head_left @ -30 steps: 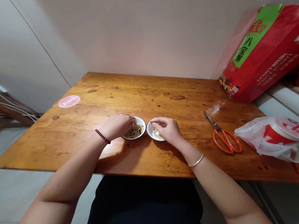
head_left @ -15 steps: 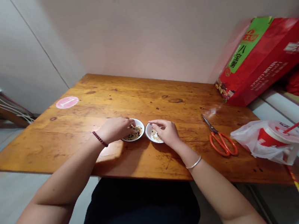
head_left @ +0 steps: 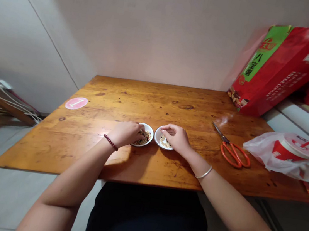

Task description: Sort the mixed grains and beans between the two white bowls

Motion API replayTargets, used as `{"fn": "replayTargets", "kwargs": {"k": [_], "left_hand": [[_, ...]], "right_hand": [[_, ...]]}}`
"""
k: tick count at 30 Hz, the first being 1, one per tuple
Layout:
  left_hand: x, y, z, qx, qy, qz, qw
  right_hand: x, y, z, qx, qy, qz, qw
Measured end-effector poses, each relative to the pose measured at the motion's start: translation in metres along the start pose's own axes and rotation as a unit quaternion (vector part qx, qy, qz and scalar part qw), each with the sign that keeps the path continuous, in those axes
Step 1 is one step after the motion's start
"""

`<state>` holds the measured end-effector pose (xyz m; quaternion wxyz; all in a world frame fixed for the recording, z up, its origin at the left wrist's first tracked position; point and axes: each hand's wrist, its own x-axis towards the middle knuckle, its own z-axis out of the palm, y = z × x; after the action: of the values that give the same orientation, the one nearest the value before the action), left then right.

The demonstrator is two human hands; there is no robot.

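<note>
We see the left hand (head_left: 128,133) curled over the left bowl (head_left: 147,127) of beans (head_left: 146,139) and, at its three o'clock, the right hand (head_left: 178,137) bent over the right bowl (head_left: 158,133); whether either pinches a bean, we cannot tell. Scissors (head_left: 226,140) lie farther out at three o'clock, near the bagged cup (head_left: 286,151).

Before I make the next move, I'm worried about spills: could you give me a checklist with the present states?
1. Left bowl upright on the table: ok.
2. Right bowl upright: ok.
3. Left bowl fully visible: not ok, the left hand covers part.
4. Right hand pinching a piece: cannot tell, too small.
5. Scissors apart from both hands: ok, lying to the right.
6. Cup upright in its plastic bag: ok.
</note>
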<state>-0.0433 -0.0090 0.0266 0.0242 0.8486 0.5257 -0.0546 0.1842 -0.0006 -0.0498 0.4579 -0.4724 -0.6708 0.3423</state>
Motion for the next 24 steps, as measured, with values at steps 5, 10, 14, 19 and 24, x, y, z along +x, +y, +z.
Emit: {"fn": "replayTargets", "kwargs": {"k": [5,10,14,19,24], "left_hand": [[0.0,0.004,-0.005,0.001,-0.015,-0.011,1.0],[0.004,0.005,-0.002,0.0,0.001,-0.024,1.0],[0.004,0.003,0.002,-0.002,0.011,-0.02,1.0],[0.005,0.001,0.001,-0.051,0.053,-0.026,0.997],[0.018,-0.003,0.006,-0.216,0.126,0.023,0.968]], "right_hand": [[0.001,0.004,0.0,-0.004,-0.02,-0.014,1.0],[0.001,0.004,0.0,-0.002,-0.014,-0.013,1.0],[0.002,0.003,-0.001,-0.005,-0.014,-0.01,1.0],[0.001,0.0,-0.001,-0.002,-0.015,-0.006,1.0],[0.0,-0.005,-0.001,0.033,-0.005,0.002,0.999]]}}
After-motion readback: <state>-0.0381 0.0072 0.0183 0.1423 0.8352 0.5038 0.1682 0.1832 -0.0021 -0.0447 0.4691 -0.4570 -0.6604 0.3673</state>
